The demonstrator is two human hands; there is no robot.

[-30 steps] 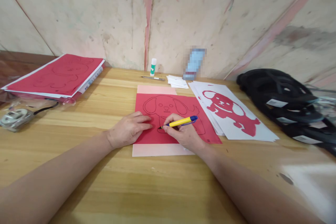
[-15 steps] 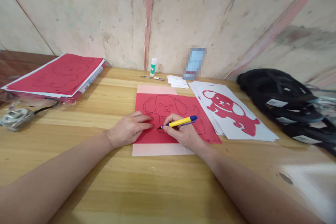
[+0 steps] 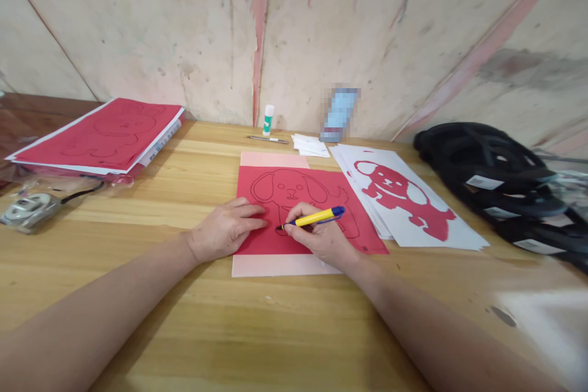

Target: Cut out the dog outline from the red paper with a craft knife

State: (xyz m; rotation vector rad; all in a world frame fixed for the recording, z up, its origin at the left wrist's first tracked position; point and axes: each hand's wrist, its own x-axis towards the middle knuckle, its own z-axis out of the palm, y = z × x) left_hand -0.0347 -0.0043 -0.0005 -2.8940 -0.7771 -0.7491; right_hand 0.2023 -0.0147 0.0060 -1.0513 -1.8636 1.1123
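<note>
My right hand [image 3: 319, 234] is closed around a yellow pen [image 3: 313, 218] with blue ends and a clip. Its dark tip meets a sheet of red paper [image 3: 257, 239], at the lower left of a dog outline drawn in thin dark lines. On the sheet's left edge my left hand [image 3: 225, 229] lies flat, fingers stretched out and holding nothing. Beneath the red sheet, a pale pink sheet [image 3: 271, 265] sticks out at top and bottom. My right hand covers part of the outline.
White sheets bearing a red paper-cut dog [image 3: 390, 187] lie to the right, beside black helmet-like items [image 3: 487, 165]. A glue stick [image 3: 267, 120], slim pen [image 3: 269, 139], folded papers [image 3: 310, 146] and pixelated blue object [image 3: 340, 114] line the wall. Left are a red-topped stack [image 3: 101, 135] and tape measure [image 3: 31, 211].
The whole view has shifted very slightly. My right hand and the pen tip have barely moved along the outline, and my left hand stays put on the paper.
</note>
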